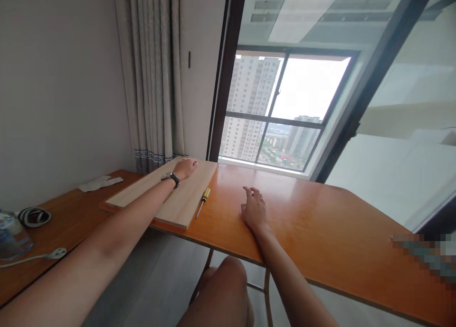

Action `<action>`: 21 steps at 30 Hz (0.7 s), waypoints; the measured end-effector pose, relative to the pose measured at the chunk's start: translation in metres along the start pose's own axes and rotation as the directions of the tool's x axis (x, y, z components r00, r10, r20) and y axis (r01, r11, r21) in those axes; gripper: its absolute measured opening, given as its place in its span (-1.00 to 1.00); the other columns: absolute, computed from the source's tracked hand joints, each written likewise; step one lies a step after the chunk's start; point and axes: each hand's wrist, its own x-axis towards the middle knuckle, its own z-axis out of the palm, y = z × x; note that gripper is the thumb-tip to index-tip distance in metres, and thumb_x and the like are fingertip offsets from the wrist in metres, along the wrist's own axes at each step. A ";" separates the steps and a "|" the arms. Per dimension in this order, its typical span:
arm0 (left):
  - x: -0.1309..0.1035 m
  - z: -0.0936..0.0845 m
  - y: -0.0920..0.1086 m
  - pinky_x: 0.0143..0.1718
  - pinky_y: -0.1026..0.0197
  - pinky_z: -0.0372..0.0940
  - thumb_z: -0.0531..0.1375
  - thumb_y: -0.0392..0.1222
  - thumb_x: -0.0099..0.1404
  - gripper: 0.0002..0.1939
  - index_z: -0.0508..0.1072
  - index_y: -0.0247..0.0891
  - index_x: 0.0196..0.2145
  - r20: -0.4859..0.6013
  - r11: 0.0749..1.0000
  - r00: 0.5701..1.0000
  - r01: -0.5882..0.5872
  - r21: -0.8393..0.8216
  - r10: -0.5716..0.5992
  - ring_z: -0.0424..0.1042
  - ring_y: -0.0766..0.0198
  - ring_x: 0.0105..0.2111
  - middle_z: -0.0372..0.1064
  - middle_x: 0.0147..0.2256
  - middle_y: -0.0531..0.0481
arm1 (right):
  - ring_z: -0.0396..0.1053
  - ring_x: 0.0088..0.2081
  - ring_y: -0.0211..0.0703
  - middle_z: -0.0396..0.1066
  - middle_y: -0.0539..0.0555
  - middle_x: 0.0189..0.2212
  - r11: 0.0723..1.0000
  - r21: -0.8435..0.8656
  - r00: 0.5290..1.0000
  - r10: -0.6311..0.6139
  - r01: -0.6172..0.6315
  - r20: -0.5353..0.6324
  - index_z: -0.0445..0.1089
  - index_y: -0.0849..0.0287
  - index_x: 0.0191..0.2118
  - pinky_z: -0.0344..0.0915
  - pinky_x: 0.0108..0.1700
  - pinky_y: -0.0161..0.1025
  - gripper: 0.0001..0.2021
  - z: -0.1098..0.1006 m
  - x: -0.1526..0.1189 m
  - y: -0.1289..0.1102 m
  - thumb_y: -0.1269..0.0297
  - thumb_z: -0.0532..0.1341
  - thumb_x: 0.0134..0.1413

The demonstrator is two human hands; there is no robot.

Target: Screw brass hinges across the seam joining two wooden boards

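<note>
My left hand (pixel 185 168), with a dark-banded watch (pixel 171 178) at its wrist, is over the far part of the pale wooden board (pixel 190 196). Its fingers are curled closed, and what they hold, if anything, is hidden. The board lies flat at the left of the orange-brown table (pixel 306 222). Just off its right edge is a screwdriver (pixel 203 201) with a yellow and black handle, its shaft pointing toward me. My right hand (pixel 254 210) rests on the tabletop to the right of the screwdriver, apart from it. Its fingers are loosely bent and spread, holding nothing.
On a lower brown surface at left are a coiled cable (pixel 34 216), a clear plastic bottle (pixel 14 237), a white power socket (pixel 57 254) and white paper strips (pixel 100 183). A curtain (pixel 156 80) hangs behind. Glass panes border the table's far side. My knee is below its front edge.
</note>
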 end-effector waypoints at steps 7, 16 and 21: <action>-0.021 -0.026 -0.132 0.00 0.13 0.32 -0.04 -0.17 0.47 -0.64 0.54 -0.29 -0.08 -0.012 0.946 0.955 0.296 0.130 -0.297 0.46 0.03 0.00 0.52 -0.04 -0.19 | 0.28 0.12 0.12 0.35 0.29 0.15 0.992 0.055 0.993 -0.112 0.111 0.026 0.33 0.28 0.20 0.18 0.18 -0.06 -0.48 0.004 0.000 0.000 0.53 0.08 0.08; -0.037 0.008 -0.185 -0.02 -0.05 0.43 0.20 -0.06 0.42 -0.62 0.38 -0.30 0.11 0.139 0.908 0.900 0.396 0.134 -0.413 0.44 0.10 -0.02 0.36 0.06 -0.16 | 0.32 0.11 0.11 0.41 0.29 0.09 0.957 0.181 0.971 -0.238 0.228 0.035 0.38 0.31 0.14 0.21 0.19 -0.03 -0.55 0.002 -0.006 -0.005 0.51 0.07 0.12; -0.039 0.023 -0.189 -0.02 -0.04 0.42 0.20 -0.06 0.42 -0.62 0.39 -0.29 0.10 0.131 0.909 0.901 0.403 0.102 -0.414 0.44 0.09 -0.01 0.37 0.06 -0.15 | 0.34 0.12 -0.04 0.42 0.23 0.08 0.920 0.298 0.963 -0.268 0.253 0.010 0.30 0.28 0.19 0.20 0.23 -0.09 -0.57 0.009 -0.014 -0.030 0.44 0.01 0.23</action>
